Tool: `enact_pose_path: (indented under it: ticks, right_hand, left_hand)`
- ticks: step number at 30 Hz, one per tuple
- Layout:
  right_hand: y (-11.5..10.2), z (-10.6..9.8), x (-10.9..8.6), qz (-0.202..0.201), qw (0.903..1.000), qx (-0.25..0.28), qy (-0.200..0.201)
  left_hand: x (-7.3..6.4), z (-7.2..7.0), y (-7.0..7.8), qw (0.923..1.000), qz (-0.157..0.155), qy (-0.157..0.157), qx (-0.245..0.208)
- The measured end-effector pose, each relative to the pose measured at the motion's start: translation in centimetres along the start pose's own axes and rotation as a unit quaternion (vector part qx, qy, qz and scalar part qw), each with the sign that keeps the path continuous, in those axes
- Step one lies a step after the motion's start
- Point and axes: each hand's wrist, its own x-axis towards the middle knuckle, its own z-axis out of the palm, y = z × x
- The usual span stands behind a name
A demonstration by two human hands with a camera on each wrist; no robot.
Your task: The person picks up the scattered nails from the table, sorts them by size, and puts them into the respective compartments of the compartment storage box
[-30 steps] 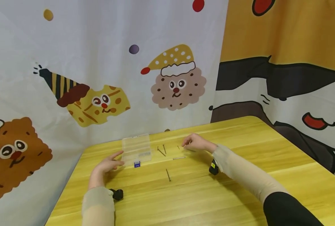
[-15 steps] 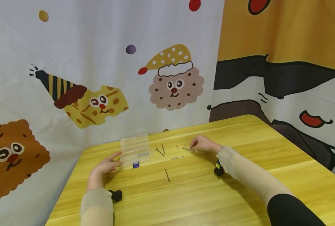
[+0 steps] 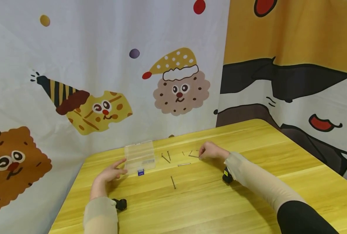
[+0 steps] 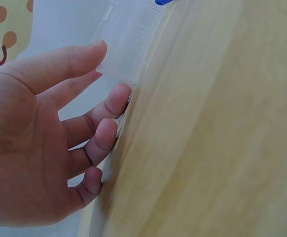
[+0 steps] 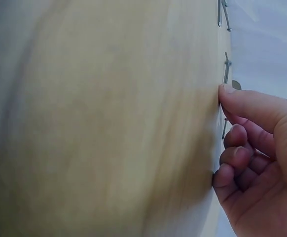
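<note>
Head view: left hand (image 3: 110, 174) relaxed beside clear box (image 3: 140, 156); right hand (image 3: 210, 150) pinches a nail (image 3: 193, 156)

The right hand (image 3: 211, 151) has drawn back to the right across the worktop (image 3: 249, 195), off the small nails (image 3: 191, 153) it covered a second ago; those nails now lie bare just left of its curled fingertips (image 5: 228, 94); one nail (image 5: 224, 129) sits under them.

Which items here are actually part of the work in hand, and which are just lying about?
In hand:
- clear plastic box, beside the left hand
- nails near the right hand, such as this one

Lying about:
- blue clip
- lone nail nearer the person
</note>
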Motion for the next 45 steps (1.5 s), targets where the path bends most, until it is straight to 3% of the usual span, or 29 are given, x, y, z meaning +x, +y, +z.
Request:
enact_pose_path:
  ticks: [15, 30, 36, 45]
  right_hand:
    - [0.2, -0.1, 0.3, -0.010, 0.9993, 0.007, -0.035]
    - [0.5, -0.9, 0.8, -0.002, 0.9998, 0.016, -0.012]
    - [1.0, -1.1, 1.0, 0.019, 0.9994, 0.029, -0.007]
    - [1.1, -1.2, 1.3, 0.029, 0.9985, 0.046, -0.008]
  left_hand:
    - [0.0, 0.0, 0.0, 0.9999, 0.004, 0.004, -0.009]
    - [-0.1, 0.1, 0.2, 1.0000, 0.006, 0.001, -0.001]
    - [-0.1, 0.2, 0.3, 1.0000, 0.006, 0.001, 0.000]
    - [0.3, -0.1, -0.3, 0.9999, 0.010, -0.007, -0.003]
